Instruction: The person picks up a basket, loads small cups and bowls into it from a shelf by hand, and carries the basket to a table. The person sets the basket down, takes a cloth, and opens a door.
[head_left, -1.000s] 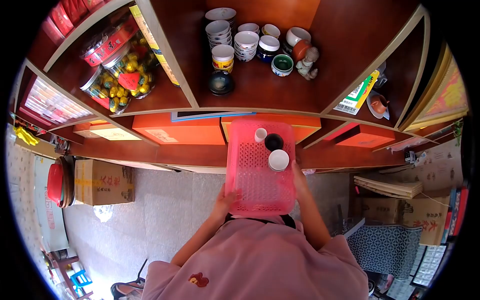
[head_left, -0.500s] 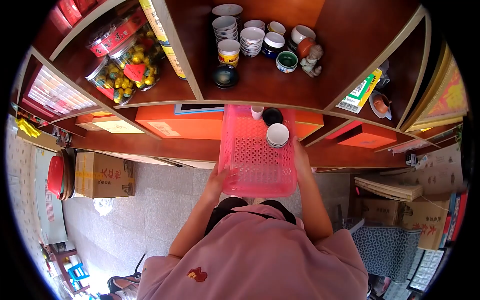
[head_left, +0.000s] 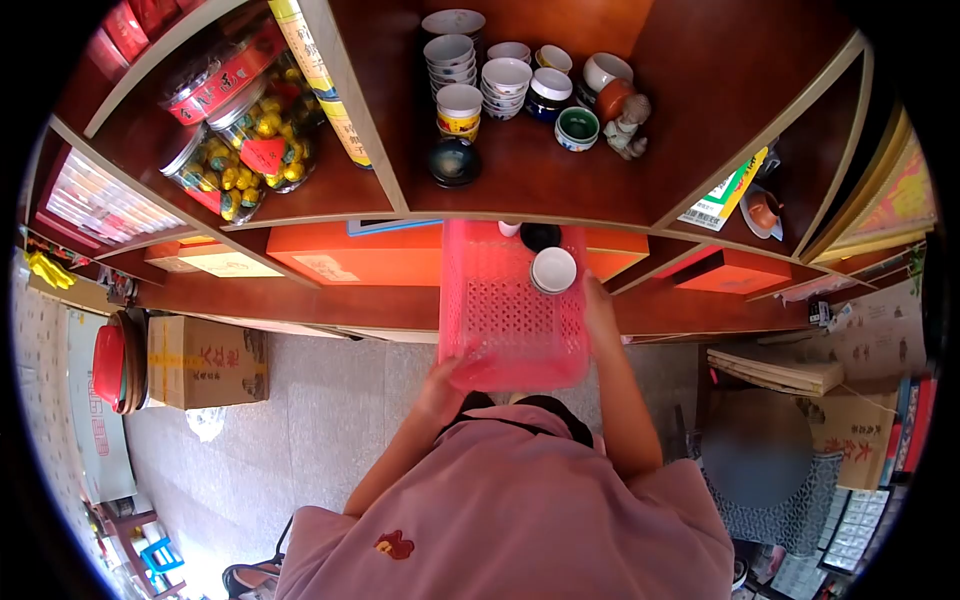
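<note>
Pink shirt (head_left: 510,500): nearest me, on the person doing the handling; a small reddish-brown patch shows low on its front.
Left hand (head_left: 440,388): bent round the near left corner of the basket, gripping it; fingertips too blurred to make out from here.
Right hand (head_left: 600,310): closed against the basket's right side, level with the white bowl; I can't tell how tightly its fingers press, as the rim and wall hide some of them.
Pink basket (head_left: 490,340): held between the two hands, in front of the shelving; its far end sits just beneath the upper shelf's edge.
Basket's load: white bowl (head_left: 553,268) by the right wall, black bowl (head_left: 541,236) just beyond it, small white cup (head_left: 509,229) farthest, partly cut off by the shelf edge.
Lower compartment: orange-red boxes (head_left: 350,258) lying behind and beside the basket.
Upper shelf (head_left: 540,190): dark bowl (head_left: 455,160) towards the front; green-lined cup (head_left: 577,126) beside a figurine (head_left: 627,132); stacked cups (head_left: 505,85) farther back.
</note>
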